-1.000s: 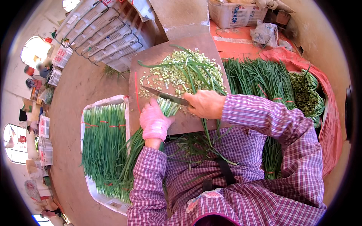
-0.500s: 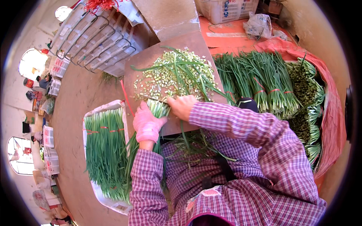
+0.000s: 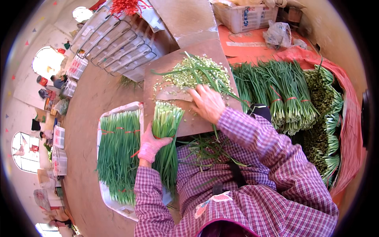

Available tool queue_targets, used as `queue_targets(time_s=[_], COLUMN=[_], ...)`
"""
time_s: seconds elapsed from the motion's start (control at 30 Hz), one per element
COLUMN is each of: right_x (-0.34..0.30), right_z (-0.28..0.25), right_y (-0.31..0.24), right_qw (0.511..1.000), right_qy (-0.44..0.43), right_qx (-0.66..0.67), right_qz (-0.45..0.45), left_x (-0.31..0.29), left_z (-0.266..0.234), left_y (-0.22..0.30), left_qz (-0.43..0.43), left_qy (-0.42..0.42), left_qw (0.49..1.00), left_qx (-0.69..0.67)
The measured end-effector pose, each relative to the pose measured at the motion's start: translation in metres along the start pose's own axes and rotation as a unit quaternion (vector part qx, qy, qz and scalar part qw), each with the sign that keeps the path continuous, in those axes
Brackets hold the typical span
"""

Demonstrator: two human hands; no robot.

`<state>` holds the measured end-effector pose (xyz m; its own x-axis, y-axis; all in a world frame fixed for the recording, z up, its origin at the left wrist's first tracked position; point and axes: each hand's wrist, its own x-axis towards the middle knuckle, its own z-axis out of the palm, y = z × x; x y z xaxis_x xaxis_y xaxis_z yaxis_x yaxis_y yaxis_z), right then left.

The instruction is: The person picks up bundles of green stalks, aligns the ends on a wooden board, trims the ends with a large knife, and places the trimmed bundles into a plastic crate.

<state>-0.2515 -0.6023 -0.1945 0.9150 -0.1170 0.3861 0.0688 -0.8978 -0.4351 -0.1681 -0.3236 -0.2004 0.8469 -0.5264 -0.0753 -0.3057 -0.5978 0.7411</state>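
Shifting lower along the leaves, the left hand [image 3: 152, 144] now has its grip closed around the garlic chive bunch [image 3: 167, 118], whose pale cut ends show over the left part of the tabletop's [image 3: 199, 123] near edge. The knife [image 3: 171, 93] has left those ends for the chopped stem pieces [image 3: 181, 81]; the right hand [image 3: 209, 103] reaches over its hidden handle, how firmly I cannot tell. Cutting on this bunch looks finished or paused.

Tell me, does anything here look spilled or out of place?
Yes: loose green leaves lie strewn over the person's checked clothing, near the brown board. They look messier than the neatly tied bundles in the white crate.
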Motion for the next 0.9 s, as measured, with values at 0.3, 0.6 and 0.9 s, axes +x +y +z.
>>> queue_targets(time_s=[0.3, 0.6, 0.9], right_x=[-0.056, -0.066, -0.007], right_z=[0.02, 0.016, -0.051], right_y=[-0.089, -0.099, -0.083], right_qw=[0.705, 0.491, 0.46], right_qy=[-0.03, 0.099, 0.204], right_qx=[0.695, 0.848, 0.863], right_qz=[0.139, 0.174, 0.055], left_x=[-0.072, -0.153, -0.253], left_z=[0.04, 0.067, -0.024], left_y=[0.104, 0.063, 0.068], left_qz=[0.0, 0.011, -0.207], left_qy=[0.17, 0.219, -0.025], left_qw=[0.975, 0.966, 0.978], left_qx=[0.14, 0.14, 0.001])
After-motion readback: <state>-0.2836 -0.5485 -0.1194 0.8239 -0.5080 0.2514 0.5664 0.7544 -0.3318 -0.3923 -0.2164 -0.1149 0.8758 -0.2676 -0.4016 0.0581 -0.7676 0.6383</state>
